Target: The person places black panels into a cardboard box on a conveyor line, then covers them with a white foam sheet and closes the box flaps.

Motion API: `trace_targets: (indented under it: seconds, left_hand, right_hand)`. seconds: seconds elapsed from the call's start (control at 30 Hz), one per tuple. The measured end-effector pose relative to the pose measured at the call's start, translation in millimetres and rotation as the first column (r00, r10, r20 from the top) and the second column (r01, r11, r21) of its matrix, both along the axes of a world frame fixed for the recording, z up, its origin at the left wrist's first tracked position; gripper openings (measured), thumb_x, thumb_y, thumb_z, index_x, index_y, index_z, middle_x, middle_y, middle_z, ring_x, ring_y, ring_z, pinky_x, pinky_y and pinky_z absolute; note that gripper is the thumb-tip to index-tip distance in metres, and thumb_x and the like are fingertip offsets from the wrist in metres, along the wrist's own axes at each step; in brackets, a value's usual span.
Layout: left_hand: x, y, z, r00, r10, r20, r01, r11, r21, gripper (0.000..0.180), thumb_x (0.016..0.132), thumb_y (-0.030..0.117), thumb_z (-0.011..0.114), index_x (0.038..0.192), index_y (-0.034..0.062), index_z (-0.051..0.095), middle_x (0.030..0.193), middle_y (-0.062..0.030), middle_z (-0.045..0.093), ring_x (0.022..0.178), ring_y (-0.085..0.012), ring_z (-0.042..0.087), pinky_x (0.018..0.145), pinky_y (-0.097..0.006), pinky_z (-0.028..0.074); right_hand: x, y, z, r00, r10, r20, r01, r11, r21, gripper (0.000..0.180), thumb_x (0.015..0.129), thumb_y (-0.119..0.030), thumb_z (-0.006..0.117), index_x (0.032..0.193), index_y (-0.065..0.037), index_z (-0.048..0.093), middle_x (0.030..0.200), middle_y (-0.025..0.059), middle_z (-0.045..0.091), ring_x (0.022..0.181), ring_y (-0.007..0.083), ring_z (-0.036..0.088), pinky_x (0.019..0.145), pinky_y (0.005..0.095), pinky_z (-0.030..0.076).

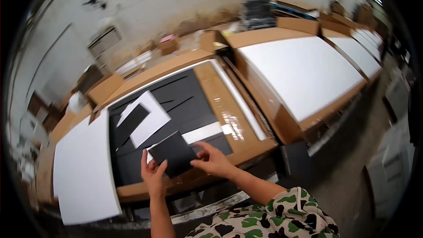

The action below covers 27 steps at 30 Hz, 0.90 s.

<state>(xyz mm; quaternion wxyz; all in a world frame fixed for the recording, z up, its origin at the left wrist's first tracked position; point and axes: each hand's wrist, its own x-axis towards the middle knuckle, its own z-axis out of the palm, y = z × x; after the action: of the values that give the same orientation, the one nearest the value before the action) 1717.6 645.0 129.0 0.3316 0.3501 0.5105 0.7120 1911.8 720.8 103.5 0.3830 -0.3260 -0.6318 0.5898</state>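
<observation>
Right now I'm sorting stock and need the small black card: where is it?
The black card is low and left of centre, held between the left hand and right hand, above the black sheets.

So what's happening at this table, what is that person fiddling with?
A person holds a flat black rectangular card with both bare hands: the left hand grips its lower left corner, and the right hand pinches its right edge. It is held over a large brown cardboard tray lined with black sheets, where a white sheet and a loose black piece lie. A big white board rests to the left, and more white-topped cardboard boxes stretch away to the right.
</observation>
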Motion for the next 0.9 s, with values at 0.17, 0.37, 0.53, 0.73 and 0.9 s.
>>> trace_targets:
  seconds: [0.17, 0.37, 0.53, 0.73, 0.9]
  left_hand:
    - [63.1, 3.6, -5.8, 0.893, -0.441, 0.090, 0.447, 0.892, -0.071, 0.041, 0.078, -0.004, 0.065, 0.118, -0.0032, 0.053, 0.107, -0.0094, 0.064, 0.094, -0.0158, 0.061, 0.085, -0.028, 0.047]
    - [140.3, -34.9, -47.9, 0.534, -0.836, 0.126, 0.824, 0.481, -0.300, 0.022, 0.089, 0.011, 0.059, 0.108, 0.0009, 0.058, 0.079, -0.0081, 0.065, 0.059, -0.0146, 0.062, 0.051, -0.023, 0.047]
    - [162.6, -120.7, -91.0, 0.078, -0.971, 0.225, 0.905, -0.025, -0.424, 0.021, 0.089, 0.013, 0.060, 0.105, -0.0008, 0.060, 0.079, -0.0122, 0.067, 0.059, -0.0174, 0.062, 0.052, -0.025, 0.048]
    - [153.7, -231.7, -150.0, -0.153, -0.930, 0.335, 0.766, -0.325, -0.554, 0.022, 0.088, 0.015, 0.063, 0.103, -0.0017, 0.061, 0.080, -0.0112, 0.066, 0.061, -0.0165, 0.062, 0.053, -0.024, 0.048]
    - [136.2, -278.6, -183.5, -0.403, -0.880, 0.250, 0.619, -0.463, -0.634, 0.019, 0.087, 0.013, 0.062, 0.099, -0.0015, 0.062, 0.080, -0.0105, 0.066, 0.062, -0.0145, 0.062, 0.055, -0.025, 0.050]
  right_hand:
    - [92.7, -41.8, 2.3, 0.966, 0.059, -0.252, -0.105, 0.979, -0.174, 0.032, 0.090, -0.032, 0.061, 0.098, -0.001, 0.066, 0.079, -0.0060, 0.060, 0.071, 0.0018, 0.048, 0.062, 0.0214, 0.042]
    - [188.2, -194.1, -26.1, 0.852, -0.521, -0.057, 0.443, 0.774, -0.453, 0.035, 0.090, -0.037, 0.059, 0.090, -0.002, 0.066, 0.077, -0.0034, 0.060, 0.069, 0.0048, 0.053, 0.060, 0.0240, 0.048]
    - [165.9, -409.7, -102.8, 0.199, -0.975, -0.103, 0.704, 0.215, -0.677, 0.034, 0.089, -0.036, 0.061, 0.098, -0.003, 0.061, 0.088, 0.0033, 0.063, 0.076, 0.0145, 0.060, 0.061, 0.0280, 0.051]
    - [73.2, -647.5, -232.4, -0.834, -0.544, -0.095, 0.272, -0.256, -0.927, 0.023, 0.090, -0.023, 0.061, 0.106, -0.008, 0.054, 0.093, 0.0079, 0.059, 0.075, 0.0247, 0.060, 0.063, 0.0371, 0.049]
    - [-0.5, -774.0, -174.0, -0.936, -0.322, -0.138, 0.287, -0.480, -0.829, 0.024, 0.087, -0.020, 0.065, 0.106, -0.012, 0.052, 0.101, 0.0047, 0.056, 0.090, 0.0237, 0.057, 0.068, 0.0369, 0.046]
